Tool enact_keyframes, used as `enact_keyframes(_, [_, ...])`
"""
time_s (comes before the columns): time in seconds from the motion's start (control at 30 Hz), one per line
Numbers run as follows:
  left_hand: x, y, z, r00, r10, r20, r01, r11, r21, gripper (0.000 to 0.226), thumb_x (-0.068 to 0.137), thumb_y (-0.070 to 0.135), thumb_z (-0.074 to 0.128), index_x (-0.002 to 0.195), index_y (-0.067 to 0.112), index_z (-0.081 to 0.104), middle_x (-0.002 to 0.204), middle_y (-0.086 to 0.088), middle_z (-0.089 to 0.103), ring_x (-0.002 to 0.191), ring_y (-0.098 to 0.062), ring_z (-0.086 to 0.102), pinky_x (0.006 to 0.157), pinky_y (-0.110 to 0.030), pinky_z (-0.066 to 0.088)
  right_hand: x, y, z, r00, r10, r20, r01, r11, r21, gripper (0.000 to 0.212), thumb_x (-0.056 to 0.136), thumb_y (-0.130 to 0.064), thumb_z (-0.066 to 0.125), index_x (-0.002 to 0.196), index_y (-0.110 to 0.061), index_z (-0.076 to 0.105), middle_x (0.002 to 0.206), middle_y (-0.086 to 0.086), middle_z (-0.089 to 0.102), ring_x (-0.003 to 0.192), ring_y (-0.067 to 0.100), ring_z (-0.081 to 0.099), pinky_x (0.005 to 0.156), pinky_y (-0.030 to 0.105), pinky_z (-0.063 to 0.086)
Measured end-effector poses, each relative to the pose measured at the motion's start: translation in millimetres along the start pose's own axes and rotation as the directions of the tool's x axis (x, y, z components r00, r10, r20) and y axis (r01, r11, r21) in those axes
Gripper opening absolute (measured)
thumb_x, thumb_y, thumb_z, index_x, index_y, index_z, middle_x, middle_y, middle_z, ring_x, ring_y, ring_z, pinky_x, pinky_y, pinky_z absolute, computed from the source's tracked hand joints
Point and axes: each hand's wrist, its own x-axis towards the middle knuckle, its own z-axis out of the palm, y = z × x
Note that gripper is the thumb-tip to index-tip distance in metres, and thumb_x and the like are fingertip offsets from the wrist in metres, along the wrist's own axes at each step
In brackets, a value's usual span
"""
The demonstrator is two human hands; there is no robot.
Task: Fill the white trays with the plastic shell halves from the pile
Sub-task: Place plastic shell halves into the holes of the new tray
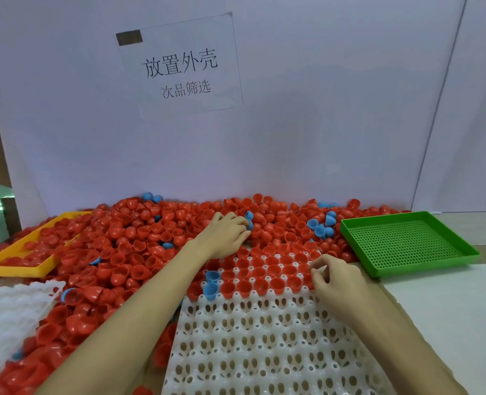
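White wall, glossy red shell pile (128, 252), left grip (224, 235) pinching blue shell (249, 216), right (336, 276) unclear.

Two hands were in view — the left hand (224, 233) and the right hand (334, 276).

White trays numbered two: one white tray (264, 346) under the hands, and a second white tray (11, 315) at the left edge.

There was one yellow tray (14, 269), one green tray (407, 243), and one printed paper sign (179, 65) on the wall.

The red shell halves in the pile (128, 246) were too many to count. Blue shell halves were few by comparison — roughly a dozen showed, two of them (212, 282) seated in the near tray's left-hand cups.

Red halves filled about three rows of that tray's cups; an exact count could not be made.
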Motion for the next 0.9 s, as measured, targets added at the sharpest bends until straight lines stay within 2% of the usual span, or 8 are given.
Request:
enact_keyframes(0.13, [3.9, 7.0, 3.1, 0.998, -0.067, -0.005, 0.064, 0.966, -0.250, 0.044, 0.113, 0.036, 0.034, 0.133, 0.019, 0.069, 0.149, 0.012, 0.056, 0.129, -0.012, 0.041, 0.114, -0.044, 0.027, -1.0, 0.4, 1.2, 1.000, -0.006, -0.009, 0.006, 1.000, 0.004, 0.010, 0.102, -0.020, 0.060, 0.104, -0.021, 0.070, 0.071, -0.007, 0.067, 0.069, 0.005, 0.061, 0.055, 0.019, 0.035])
enact_keyframes(0.23, [-3.0, 15.4, 1.1, 0.987, -0.110, -0.117, 0.058, 0.922, -0.383, 0.039, 0.112, 0.036, 0.040, 0.126, 0.020, 0.073, 0.138, 0.013, 0.061, 0.120, -0.009, 0.044, 0.113, -0.043, 0.031, -0.6, 1.6, 1.1, 1.000, -0.010, -0.003, 0.010, 1.000, 0.006, 0.011, 0.102, -0.021, 0.059, 0.106, -0.022, 0.069, 0.071, -0.007, 0.066, 0.068, 0.005, 0.060, 0.054, 0.018, 0.034])
enact_keyframes(0.3, [-15.9, 26.0, -3.0, 0.964, -0.148, -0.220, 0.004, 0.837, -0.547, 0.031, 0.110, 0.033, 0.049, 0.123, 0.019, 0.074, 0.131, 0.015, 0.064, 0.119, -0.003, 0.051, 0.112, -0.033, 0.035, 0.4, 1.9, 0.6, 1.000, -0.008, -0.001, 0.008, 1.000, 0.004, 0.011, 0.103, -0.022, 0.059, 0.107, -0.023, 0.070, 0.072, -0.008, 0.065, 0.067, 0.005, 0.059, 0.053, 0.017, 0.032])
enact_keyframes(0.4, [-50.5, 49.7, -11.5, 0.920, -0.187, -0.344, -0.133, 0.677, -0.724, 0.017, 0.104, 0.024, 0.064, 0.112, 0.019, 0.079, 0.117, 0.017, 0.069, 0.113, -0.002, 0.063, 0.098, -0.015, 0.046, 0.0, 1.0, -2.3, 1.000, -0.004, 0.004, 0.004, 1.000, 0.014, 0.010, 0.102, -0.022, 0.060, 0.106, -0.025, 0.069, 0.071, -0.006, 0.066, 0.064, 0.005, 0.059, 0.051, 0.015, 0.032])
enact_keyframes(0.53, [-107.3, 79.0, -15.0, 0.862, -0.234, -0.450, -0.221, 0.625, -0.749, 0.004, 0.095, 0.026, 0.077, 0.094, 0.022, 0.078, 0.101, 0.014, 0.071, 0.096, -0.016, 0.071, 0.086, -0.021, 0.055, -1.1, -2.9, -7.4, 1.000, -0.020, 0.000, 0.020, 1.000, 0.019, 0.012, 0.104, -0.022, 0.059, 0.109, -0.024, 0.069, 0.078, -0.008, 0.068, 0.063, 0.003, 0.059, 0.051, 0.014, 0.035])
enact_keyframes(0.63, [-141.9, 92.2, -13.8, 0.859, -0.260, -0.440, -0.231, 0.570, -0.789, 0.015, 0.089, 0.034, 0.083, 0.084, 0.024, 0.073, 0.094, 0.008, 0.071, 0.089, -0.020, 0.071, 0.080, -0.027, 0.059, -5.0, -10.1, -12.1, 0.997, -0.082, -0.013, 0.082, 0.997, 0.008, 0.014, 0.104, -0.021, 0.058, 0.112, -0.020, 0.069, 0.087, -0.011, 0.068, 0.073, 0.003, 0.063, 0.062, 0.020, 0.049])
enact_keyframes(0.77, [-159.0, 92.5, -12.9, 0.840, -0.285, -0.462, -0.238, 0.572, -0.785, 0.023, 0.087, 0.032, 0.087, 0.080, 0.024, 0.067, 0.089, 0.005, 0.069, 0.088, -0.022, 0.070, 0.081, -0.031, 0.059, -13.7, -23.1, -19.3, 0.968, -0.201, 0.150, 0.145, 0.937, 0.319, 0.013, 0.101, -0.031, 0.065, 0.112, -0.032, 0.072, 0.088, -0.008, 0.078, 0.081, 0.008, 0.074, 0.072, 0.032, 0.063])
enact_keyframes(0.9, [-161.6, 92.0, -14.4, 0.846, -0.315, -0.429, -0.234, 0.503, -0.832, 0.024, 0.088, 0.036, 0.086, 0.088, 0.031, 0.062, 0.094, 0.002, 0.071, 0.100, -0.022, 0.074, 0.088, -0.026, 0.059, -22.6, -32.9, -12.1, 0.901, -0.285, 0.326, 0.110, 0.878, 0.465, 0.036, 0.099, -0.042, 0.067, 0.132, -0.030, 0.065, 0.102, -0.010, 0.079, 0.093, 0.009, 0.076, 0.079, 0.032, 0.064])
